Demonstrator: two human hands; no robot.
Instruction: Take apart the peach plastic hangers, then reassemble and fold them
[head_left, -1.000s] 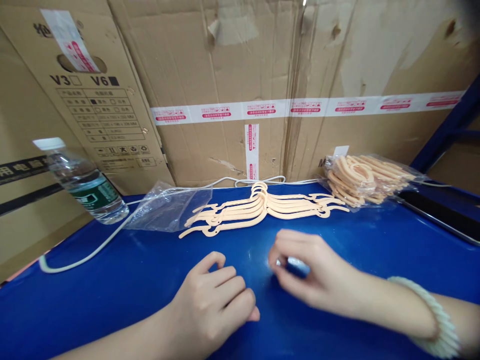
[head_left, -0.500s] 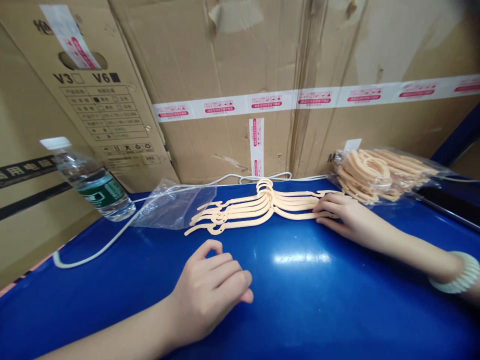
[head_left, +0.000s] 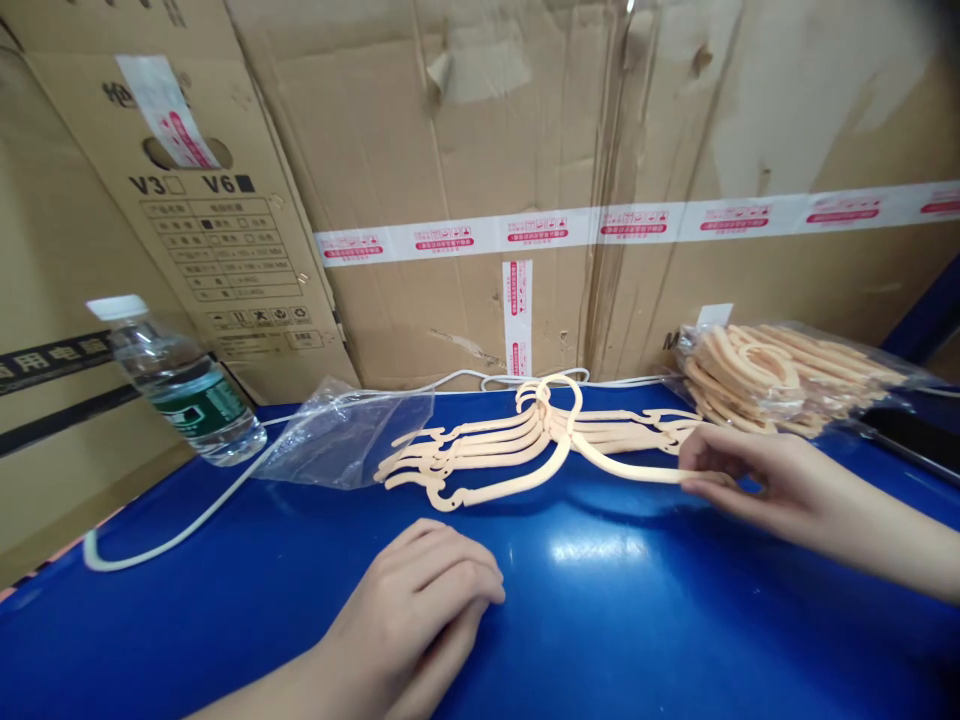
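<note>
My right hand [head_left: 780,495] pinches the right end of a peach-coloured clothes hanger [head_left: 517,484] between thumb and fingers. This hanger is partly raised at the front of a row of similar hangers [head_left: 491,447], which lie overlapped on the blue tabletop [head_left: 645,640]. Its hook stands up and overlaps the other hooks, while its left end is low, near the table. My left hand [head_left: 431,605] is closer to me, palm down by the tabletop. Its fingers are curled together, with nothing visible in them.
A clear plastic bag of more hangers [head_left: 780,375] lies at the back right, beside a dark flat object [head_left: 915,435]. A crumpled clear bag [head_left: 337,440], a white cable [head_left: 180,540] and a water bottle [head_left: 180,385] are at left. Cardboard boxes [head_left: 465,130] stand behind.
My right hand has drawn the front hanger toward me, off the row, and lifted it partly. My left hand has turned palm down, its thumb no longer showing above. The camera view has tilted slightly.
</note>
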